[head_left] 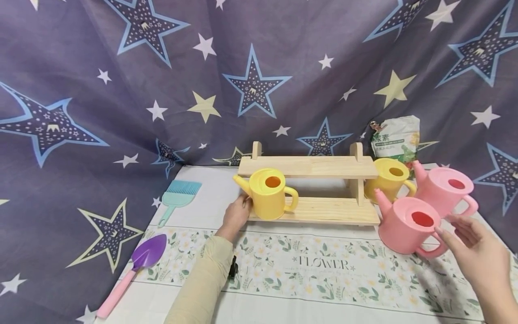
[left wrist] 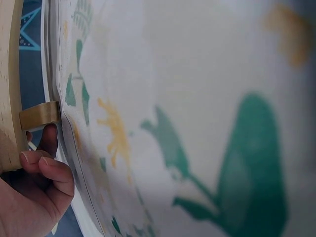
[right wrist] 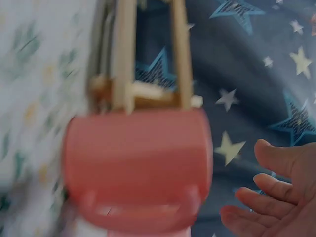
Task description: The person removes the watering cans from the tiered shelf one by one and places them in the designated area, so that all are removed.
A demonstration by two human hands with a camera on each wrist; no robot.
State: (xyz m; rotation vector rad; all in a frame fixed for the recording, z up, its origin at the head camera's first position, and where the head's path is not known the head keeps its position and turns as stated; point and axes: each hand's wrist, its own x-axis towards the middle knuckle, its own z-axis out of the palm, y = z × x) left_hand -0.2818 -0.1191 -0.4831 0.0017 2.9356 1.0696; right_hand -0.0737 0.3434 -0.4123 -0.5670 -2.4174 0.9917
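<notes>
A two-tier wooden shelf stands mid-table. At the left end of its lower board, my left hand grips the wood with curled fingers; in the left wrist view those fingers bend in under the board. A yellow watering can sits on that board, right beside the hand. My right hand is held by the handle of the nearer pink watering can, its fingers spread. The right wrist view shows this hand apart from a pink can. Behind is another pink watering can.
A second yellow watering can stands at the shelf's right end, before a white printed bag with a clip. On the left lie a teal brush and a purple trowel with a pink handle. A starry curtain hangs behind.
</notes>
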